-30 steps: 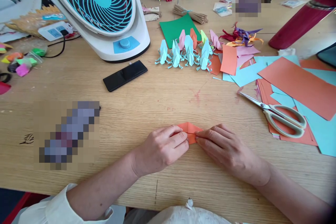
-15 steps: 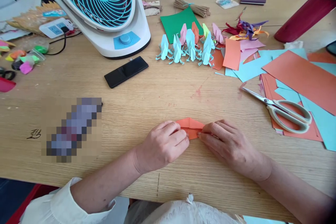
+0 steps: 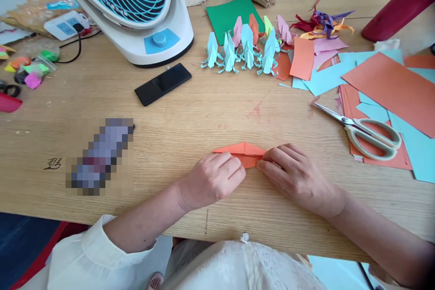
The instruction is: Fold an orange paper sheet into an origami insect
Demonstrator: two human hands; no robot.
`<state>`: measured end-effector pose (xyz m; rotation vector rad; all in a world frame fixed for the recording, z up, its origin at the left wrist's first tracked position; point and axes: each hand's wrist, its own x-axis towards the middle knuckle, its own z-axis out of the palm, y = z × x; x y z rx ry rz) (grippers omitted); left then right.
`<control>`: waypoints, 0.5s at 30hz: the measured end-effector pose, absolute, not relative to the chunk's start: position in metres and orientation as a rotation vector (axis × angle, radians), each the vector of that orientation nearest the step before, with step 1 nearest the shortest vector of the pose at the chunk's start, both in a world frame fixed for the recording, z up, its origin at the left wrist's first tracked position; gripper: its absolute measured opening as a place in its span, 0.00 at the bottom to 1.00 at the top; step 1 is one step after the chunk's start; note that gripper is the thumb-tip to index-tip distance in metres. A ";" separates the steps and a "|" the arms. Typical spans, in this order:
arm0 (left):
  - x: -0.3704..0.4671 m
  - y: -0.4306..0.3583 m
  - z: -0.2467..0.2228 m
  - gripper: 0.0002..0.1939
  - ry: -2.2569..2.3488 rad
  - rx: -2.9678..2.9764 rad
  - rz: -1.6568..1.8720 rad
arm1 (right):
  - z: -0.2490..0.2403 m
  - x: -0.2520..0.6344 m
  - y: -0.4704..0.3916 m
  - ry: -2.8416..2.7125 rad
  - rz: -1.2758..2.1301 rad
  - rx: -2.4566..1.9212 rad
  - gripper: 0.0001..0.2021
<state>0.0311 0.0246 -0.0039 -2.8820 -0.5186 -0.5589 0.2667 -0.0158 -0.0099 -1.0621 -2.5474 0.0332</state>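
A folded piece of orange paper [image 3: 245, 148] lies low on the table in front of me, with a crease down its middle and a pointed left tip. My left hand [image 3: 215, 177] has its curled fingers over the lower left part of the paper. At the right end, my right hand [image 3: 295, 181] pinches the paper between thumb and fingers. Part of the lower layer shows between the two hands; the rest is hidden under the fingers.
Beyond the hands stand several folded paper figures [image 3: 248, 47]. Scissors [image 3: 370, 133] lie on coloured paper sheets [image 3: 390, 95] at the right. A black phone [image 3: 163, 84], a fan [image 3: 159, 45] and a blurred-out object [image 3: 102, 156] are on the left.
The left fingers have shifted slightly down off the paper's upper edge, so its left tip now shows. The right hand keeps its pinch. The view has tilted down a little.
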 end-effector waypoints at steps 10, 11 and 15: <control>0.034 0.027 -0.004 0.04 -0.558 -2.909 -0.551 | -0.010 0.264 -0.018 -2.525 0.099 -1.119 0.12; 0.035 0.027 -0.005 0.04 -0.580 -2.927 -0.553 | -0.011 0.264 -0.018 -2.510 0.121 -1.132 0.11; 0.040 0.026 -0.005 0.05 -0.685 -2.957 -0.560 | -0.014 0.263 -0.017 -2.433 0.199 -1.192 0.10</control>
